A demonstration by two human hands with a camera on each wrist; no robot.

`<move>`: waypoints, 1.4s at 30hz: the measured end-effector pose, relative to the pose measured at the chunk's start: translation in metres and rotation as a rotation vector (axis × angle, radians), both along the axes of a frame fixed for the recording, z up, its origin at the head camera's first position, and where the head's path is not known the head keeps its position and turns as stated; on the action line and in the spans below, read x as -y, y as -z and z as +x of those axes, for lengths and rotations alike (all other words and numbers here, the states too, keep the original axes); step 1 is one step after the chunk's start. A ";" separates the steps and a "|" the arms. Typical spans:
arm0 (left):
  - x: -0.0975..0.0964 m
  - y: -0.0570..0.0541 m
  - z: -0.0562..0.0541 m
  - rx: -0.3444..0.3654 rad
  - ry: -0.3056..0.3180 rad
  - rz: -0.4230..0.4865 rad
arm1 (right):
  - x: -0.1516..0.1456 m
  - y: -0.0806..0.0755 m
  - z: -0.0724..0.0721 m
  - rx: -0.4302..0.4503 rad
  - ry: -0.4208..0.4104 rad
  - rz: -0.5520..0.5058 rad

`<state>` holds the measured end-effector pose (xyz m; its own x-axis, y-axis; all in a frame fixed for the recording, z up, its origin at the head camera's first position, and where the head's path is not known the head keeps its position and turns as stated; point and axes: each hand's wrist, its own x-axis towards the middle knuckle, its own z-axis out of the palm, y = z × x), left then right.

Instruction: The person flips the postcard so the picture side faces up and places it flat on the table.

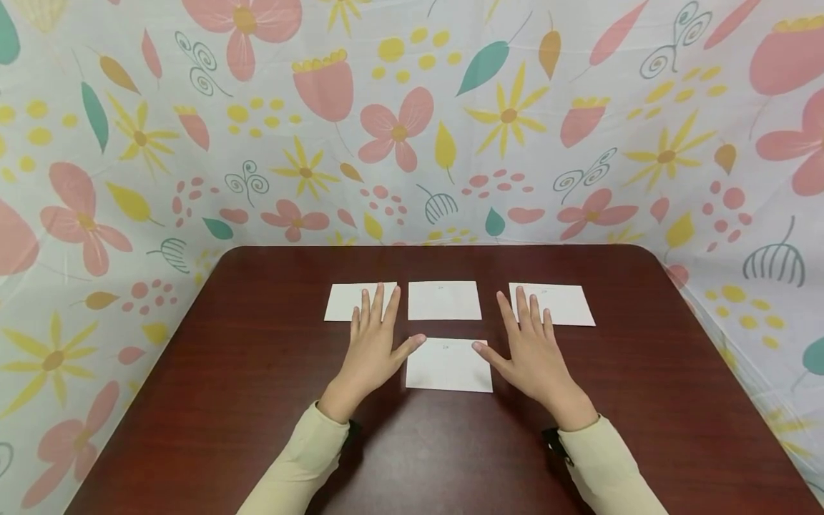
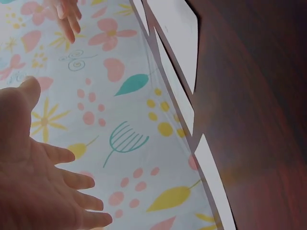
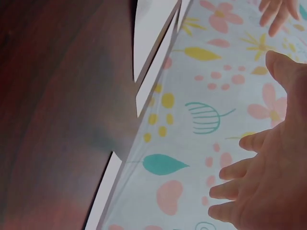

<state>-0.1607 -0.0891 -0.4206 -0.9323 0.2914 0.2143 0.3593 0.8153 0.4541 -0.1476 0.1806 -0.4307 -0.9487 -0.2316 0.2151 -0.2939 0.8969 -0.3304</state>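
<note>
Nearest, the beige sleeves point(image 1: 302, 458) and dark wristbands point(image 1: 556, 441) sit above the polished table point(image 1: 450, 454); dropped low, a cuff or band might snag a paper edge. The left hand point(image 1: 372, 354) and right hand point(image 1: 537, 357) are spread wide, holding nothing, and the wrist views show both raised off the surface. Between them lies the near card point(image 1: 448, 373), its far corners overlapped by the thumbs in the head view; a careless descent there would probably skew it. In the row behind, the left card point(image 1: 341, 306) and right card point(image 1: 569, 306) lie partly behind the fingers, so a sweep could nudge them unnoticed. The middle card point(image 1: 444, 302) lies close beside the left card, and a sideways push could make those edges overlap. Beyond hangs the floral cloth point(image 1: 399, 71); a card shoved far enough might slip toward it.
</note>
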 end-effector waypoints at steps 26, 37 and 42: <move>-0.005 0.009 0.009 0.307 0.068 0.424 | 0.010 0.004 0.014 0.261 -0.077 -0.357; -0.009 0.023 0.011 0.488 0.077 0.517 | 0.012 0.008 0.017 0.443 -0.058 -0.397; -0.012 0.026 0.014 0.545 0.065 0.534 | 0.015 0.010 0.019 0.490 -0.048 -0.402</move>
